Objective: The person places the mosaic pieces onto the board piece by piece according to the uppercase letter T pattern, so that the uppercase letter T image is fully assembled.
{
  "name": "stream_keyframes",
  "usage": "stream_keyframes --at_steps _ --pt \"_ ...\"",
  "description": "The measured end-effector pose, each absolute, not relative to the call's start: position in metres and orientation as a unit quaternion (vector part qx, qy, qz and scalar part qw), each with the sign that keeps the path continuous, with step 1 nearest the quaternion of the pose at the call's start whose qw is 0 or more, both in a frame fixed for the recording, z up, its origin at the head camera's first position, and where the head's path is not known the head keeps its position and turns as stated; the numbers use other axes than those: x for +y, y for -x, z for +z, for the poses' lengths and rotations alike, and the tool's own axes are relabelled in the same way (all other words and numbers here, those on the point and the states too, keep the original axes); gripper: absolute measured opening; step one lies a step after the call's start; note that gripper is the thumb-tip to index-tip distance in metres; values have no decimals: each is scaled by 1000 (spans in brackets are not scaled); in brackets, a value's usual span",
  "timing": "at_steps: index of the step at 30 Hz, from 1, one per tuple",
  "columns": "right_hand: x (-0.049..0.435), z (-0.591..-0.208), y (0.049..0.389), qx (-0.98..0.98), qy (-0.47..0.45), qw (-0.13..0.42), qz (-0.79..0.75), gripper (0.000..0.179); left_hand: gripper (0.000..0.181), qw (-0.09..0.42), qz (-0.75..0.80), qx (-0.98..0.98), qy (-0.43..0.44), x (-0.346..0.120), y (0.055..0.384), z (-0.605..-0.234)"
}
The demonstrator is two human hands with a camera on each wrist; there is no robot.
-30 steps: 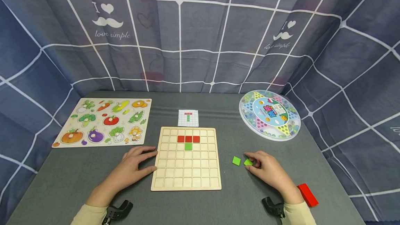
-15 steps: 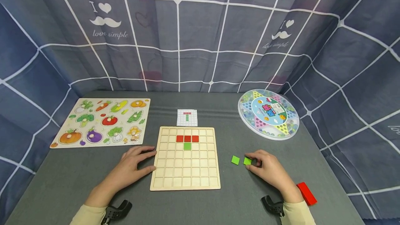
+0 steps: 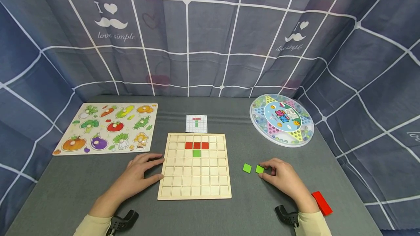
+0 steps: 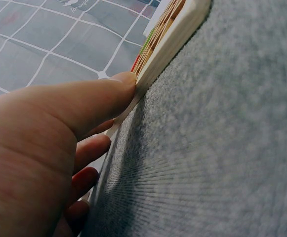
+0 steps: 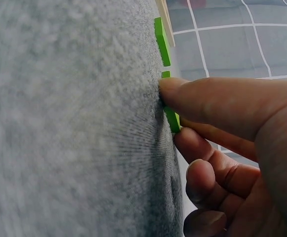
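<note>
My left hand (image 3: 142, 175) rests at the left edge of a wooden grid board (image 3: 195, 182), thumb and fingertips touching its side with fingers relaxed. In the left wrist view the thumb (image 4: 101, 96) lies on the board's edge (image 4: 170, 47). Three red tiles (image 3: 197, 145) sit in a row on the board, with one green tile (image 3: 197, 153) below the middle one. Right of the board, my right hand (image 3: 283, 177) pinches a green square tile (image 3: 259, 169) low at the cloth; the thumb covers part of this tile (image 5: 172, 120) in the right wrist view. Another green tile (image 3: 247, 168) lies just left.
A small pattern card (image 3: 197, 124) with a red and green T stands behind the board. A vegetable puzzle (image 3: 106, 128) lies back left, a round star-patterned game board (image 3: 282, 120) back right. A red block (image 3: 322, 203) is beside the right wrist. Grid-patterned curtains (image 3: 206, 39) enclose the table.
The right fingertips have shifted slightly right along the green tile, so more of it shows. My left hand keeps its place at the board, and the head view has shifted a little.
</note>
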State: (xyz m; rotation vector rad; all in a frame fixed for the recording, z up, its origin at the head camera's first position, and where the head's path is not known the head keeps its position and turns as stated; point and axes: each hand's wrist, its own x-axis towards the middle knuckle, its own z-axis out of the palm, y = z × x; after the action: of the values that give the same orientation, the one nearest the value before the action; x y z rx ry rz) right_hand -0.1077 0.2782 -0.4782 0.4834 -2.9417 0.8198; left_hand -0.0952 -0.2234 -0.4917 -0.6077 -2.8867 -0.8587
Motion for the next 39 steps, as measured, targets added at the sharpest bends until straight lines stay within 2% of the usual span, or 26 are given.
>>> stream_keyframes --at_steps 12,25,39 --pt "277 -478 107 -947 -182 51 259 24 52 36 -280 -939 194 -223 95 -492" --pt "276 -472 111 -947 -190 41 257 21 53 35 -283 -938 196 -224 95 -494" --pt "246 -455 136 -943 -245 35 224 22 53 32 -283 -939 194 -223 94 -492"
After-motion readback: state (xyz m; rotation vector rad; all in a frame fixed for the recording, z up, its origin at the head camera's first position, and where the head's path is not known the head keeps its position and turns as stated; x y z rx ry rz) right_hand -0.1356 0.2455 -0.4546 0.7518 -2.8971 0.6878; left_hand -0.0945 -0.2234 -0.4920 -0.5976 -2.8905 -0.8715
